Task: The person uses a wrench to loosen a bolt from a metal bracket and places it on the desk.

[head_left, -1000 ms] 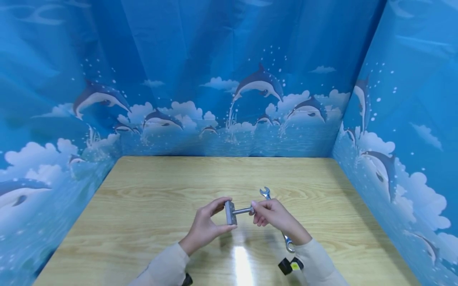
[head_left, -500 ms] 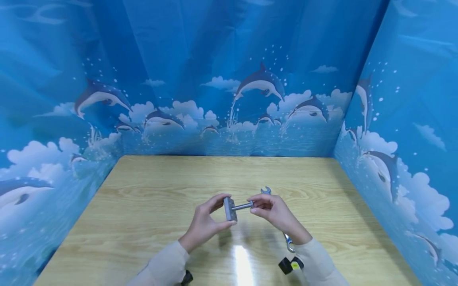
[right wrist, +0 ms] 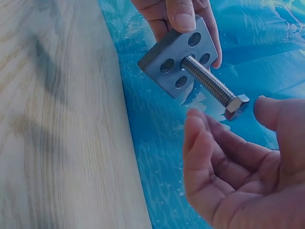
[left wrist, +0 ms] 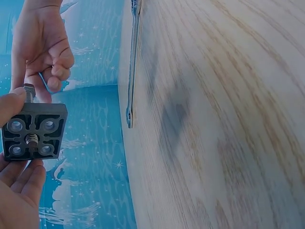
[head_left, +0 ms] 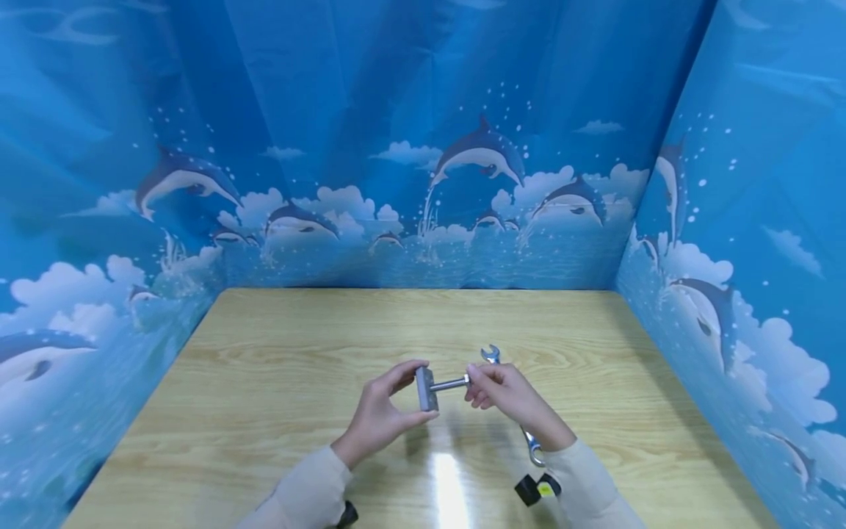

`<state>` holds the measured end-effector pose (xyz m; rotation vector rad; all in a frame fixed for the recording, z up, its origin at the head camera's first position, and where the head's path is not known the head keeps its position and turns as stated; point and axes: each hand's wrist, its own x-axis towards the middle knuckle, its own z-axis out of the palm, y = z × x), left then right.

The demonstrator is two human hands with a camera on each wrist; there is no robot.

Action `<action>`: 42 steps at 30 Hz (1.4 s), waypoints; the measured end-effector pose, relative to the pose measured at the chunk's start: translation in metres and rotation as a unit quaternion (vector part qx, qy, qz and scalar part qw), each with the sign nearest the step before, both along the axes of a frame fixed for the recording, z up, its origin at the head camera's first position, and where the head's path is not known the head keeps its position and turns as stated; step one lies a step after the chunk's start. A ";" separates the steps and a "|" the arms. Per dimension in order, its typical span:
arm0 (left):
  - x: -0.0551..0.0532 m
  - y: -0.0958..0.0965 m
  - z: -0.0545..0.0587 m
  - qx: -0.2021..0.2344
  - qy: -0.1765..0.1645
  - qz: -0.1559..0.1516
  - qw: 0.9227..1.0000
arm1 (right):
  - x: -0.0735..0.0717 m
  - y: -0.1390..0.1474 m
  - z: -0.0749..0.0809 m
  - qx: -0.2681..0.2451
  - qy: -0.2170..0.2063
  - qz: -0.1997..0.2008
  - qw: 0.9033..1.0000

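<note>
My left hand (head_left: pixel 380 415) grips a square grey metal plate (right wrist: pixel 174 57) by opposite edges, between thumb and fingers, above the table. A hex bolt (right wrist: pixel 209 81) stands in the plate's middle hole. The left wrist view shows its threaded end at the centre of the plate's ribbed back, among several round holes. Around the bolt's head, my right hand (right wrist: pixel 238 176) has its fingers loosely bent; thumb and fingertips look slightly apart from the head in the right wrist view. Beneath the right hand and forearm lies a combination wrench (head_left: pixel 532 450), its middle hidden in the head view.
The wood-grain table (head_left: pixel 297 330) is bordered by blue dolphin-print curtains (head_left: pixel 370 110) at the back and sides. Black straps with a yellow mark (head_left: pixel 543 489) hang at the right wrist. A bright light reflection lies near the table's front.
Around the bolt head my right fingers and thumb have shifted, turning up and then back down. My left hand and the plate have barely moved; the wrench lies still.
</note>
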<state>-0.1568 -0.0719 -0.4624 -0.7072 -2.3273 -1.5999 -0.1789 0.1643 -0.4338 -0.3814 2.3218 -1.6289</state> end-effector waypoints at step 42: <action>-0.004 0.004 0.002 0.009 0.012 -0.011 1.000 | 0.004 0.005 0.002 -0.034 0.098 -0.024 0.994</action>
